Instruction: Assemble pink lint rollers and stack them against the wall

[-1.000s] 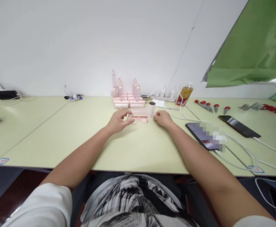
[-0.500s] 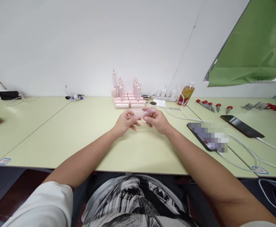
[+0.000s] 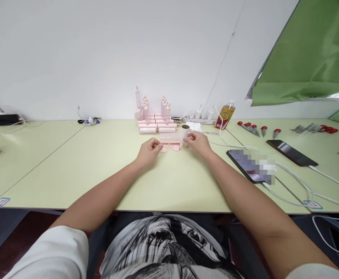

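Pale-green table (image 3: 100, 166); pink case (image 3: 172, 144) between left hand (image 3: 148, 152) and right hand (image 3: 199, 144)

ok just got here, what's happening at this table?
One person is working bare-handed at a pale green table. The left hand, thumb and fingers drawn together, is at the left end of an open pink case. The right hand is at an upright white roll just right of the case; whether either grip is firm, I can't tell. Pink boxes are stacked behind, near the wall.
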`<state>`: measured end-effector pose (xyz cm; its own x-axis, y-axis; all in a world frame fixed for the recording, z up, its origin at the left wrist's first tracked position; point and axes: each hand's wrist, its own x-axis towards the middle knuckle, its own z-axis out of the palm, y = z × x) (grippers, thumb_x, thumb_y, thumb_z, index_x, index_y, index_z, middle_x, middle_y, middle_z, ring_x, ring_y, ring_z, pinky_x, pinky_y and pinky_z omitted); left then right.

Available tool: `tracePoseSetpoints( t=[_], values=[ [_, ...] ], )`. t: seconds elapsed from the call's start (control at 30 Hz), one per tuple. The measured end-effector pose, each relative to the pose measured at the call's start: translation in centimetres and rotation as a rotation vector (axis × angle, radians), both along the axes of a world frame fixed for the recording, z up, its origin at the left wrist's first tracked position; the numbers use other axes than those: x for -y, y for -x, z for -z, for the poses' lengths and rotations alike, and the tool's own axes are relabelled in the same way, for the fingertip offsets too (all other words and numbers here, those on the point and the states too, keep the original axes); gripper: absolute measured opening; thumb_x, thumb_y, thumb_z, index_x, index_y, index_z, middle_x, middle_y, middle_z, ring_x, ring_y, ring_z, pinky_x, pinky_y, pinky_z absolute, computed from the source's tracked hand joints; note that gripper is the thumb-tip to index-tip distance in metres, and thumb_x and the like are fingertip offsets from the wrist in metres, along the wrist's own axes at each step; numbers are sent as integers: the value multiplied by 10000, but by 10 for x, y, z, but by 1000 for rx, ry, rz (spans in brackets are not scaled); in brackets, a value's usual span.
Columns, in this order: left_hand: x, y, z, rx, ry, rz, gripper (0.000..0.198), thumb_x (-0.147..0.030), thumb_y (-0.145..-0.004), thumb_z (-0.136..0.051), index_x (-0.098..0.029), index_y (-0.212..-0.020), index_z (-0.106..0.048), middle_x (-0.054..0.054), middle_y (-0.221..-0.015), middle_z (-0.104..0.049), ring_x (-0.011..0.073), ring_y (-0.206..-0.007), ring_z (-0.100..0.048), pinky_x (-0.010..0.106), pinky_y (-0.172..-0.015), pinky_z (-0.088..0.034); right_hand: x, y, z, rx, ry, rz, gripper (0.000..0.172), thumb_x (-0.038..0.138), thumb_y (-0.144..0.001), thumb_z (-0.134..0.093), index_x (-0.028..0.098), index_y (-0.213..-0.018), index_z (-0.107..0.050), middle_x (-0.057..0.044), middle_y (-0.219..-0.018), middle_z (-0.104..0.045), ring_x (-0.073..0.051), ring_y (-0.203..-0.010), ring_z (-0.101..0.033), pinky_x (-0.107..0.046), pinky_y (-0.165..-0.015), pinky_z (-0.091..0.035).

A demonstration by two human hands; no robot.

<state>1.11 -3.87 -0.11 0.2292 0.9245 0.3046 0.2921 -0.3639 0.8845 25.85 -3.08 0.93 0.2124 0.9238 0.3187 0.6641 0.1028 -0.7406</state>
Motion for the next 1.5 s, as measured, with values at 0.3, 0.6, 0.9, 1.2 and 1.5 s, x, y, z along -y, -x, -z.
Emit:
tracePoseSetpoints(
  t=[0.3, 0.6, 0.9, 1.2, 1.5],
  values=[
    [-13, 7, 4, -114, 17, -137, 173, -343, -793, -578, -191, -713, -553, -32, -635, -535, 119, -592, -484, 263, -600, -378, -4, 6, 3, 126, 49, 33, 215, 374, -736, -632, 174, -807, -666, 3, -630, -614, -148, -596, -504, -261, -557, -315],
    [-24, 12, -5, -37, -25, -177, 201, -361, -783, -579, -195, -677, -539, -27, -616, -525, 138, -609, -521, 271, -599, -398, -2, 7, 4, 67, 4, 35, 307, 354, -721, -662, 194, -983, -653, 36, -628, -610, -149, -623, -557, -250, -586, -357],
    [-118, 49, -52, -214, -254, -570, 165, -243, -790, -553, -189, -941, -596, 72, -970, -662, 221, -899, -618, 352, -844, -465, 5, 12, -4, 7, -90, 87, 444, 431, -744, -659, 221, -1121, -555, 47, -662, -608, -162, -631, -586, -264, -594, -378],
    [-184, 44, -76, -521, 95, -586, 778, -516, -719, -712, -122, -1324, -422, 245, -1293, -569, 374, -1177, -573, 426, -876, -496, 13, 13, -11, -71, -192, 140, 417, 455, -777, -601, 202, -1105, -558, 40, -619, -576, -174, -611, -548, -282, -607, -381],
    [-207, 46, -61, -527, 71, -674, 628, -359, -643, -767, -120, -1171, -524, 252, -1215, -613, 373, -1135, -605, 411, -867, -507, 18, 16, -16, -146, -272, 141, 381, 428, -774, -585, 199, -1079, -572, 51, -611, -541, -157, -584, -506, -282, -623, -393]
  ],
)
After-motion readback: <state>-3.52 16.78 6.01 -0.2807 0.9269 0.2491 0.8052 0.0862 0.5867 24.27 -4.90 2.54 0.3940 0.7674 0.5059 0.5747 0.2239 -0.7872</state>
